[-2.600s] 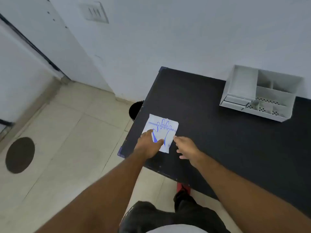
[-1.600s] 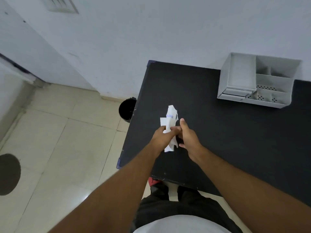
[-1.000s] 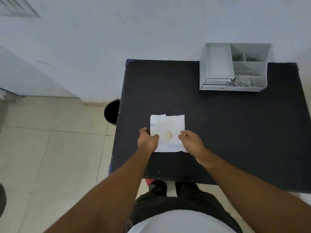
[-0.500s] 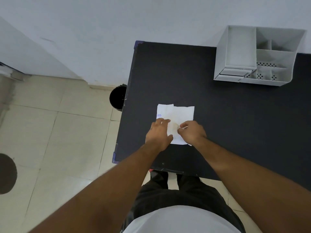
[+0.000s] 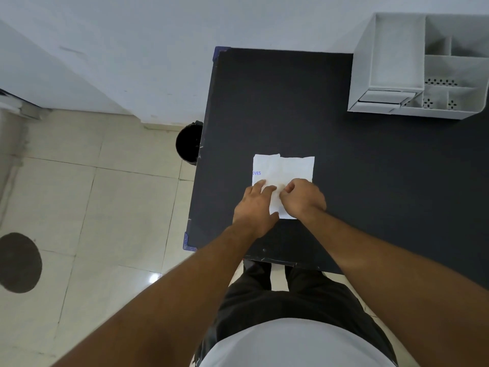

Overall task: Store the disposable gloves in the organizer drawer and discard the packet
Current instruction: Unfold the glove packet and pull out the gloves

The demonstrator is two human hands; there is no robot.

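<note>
A white paper glove packet with blue lettering at its left edge lies flat, back side up, on the black table. My left hand rests on its lower left part with the fingers spread over the paper. My right hand sits on its lower right part, fingertips pinched at the packet's middle. Both hands cover the packet's near half. The grey organizer stands at the table's far right, its small drawer shut at the front left. No gloves are visible.
A black waste bin stands on the tiled floor at the table's left edge. A white wall runs behind the table. A dark round patch marks the floor at the far left.
The packet was lifted, turned over and laid flat with its plain side up. Both hands then slid inward from its lower corners and now meet at its middle.
</note>
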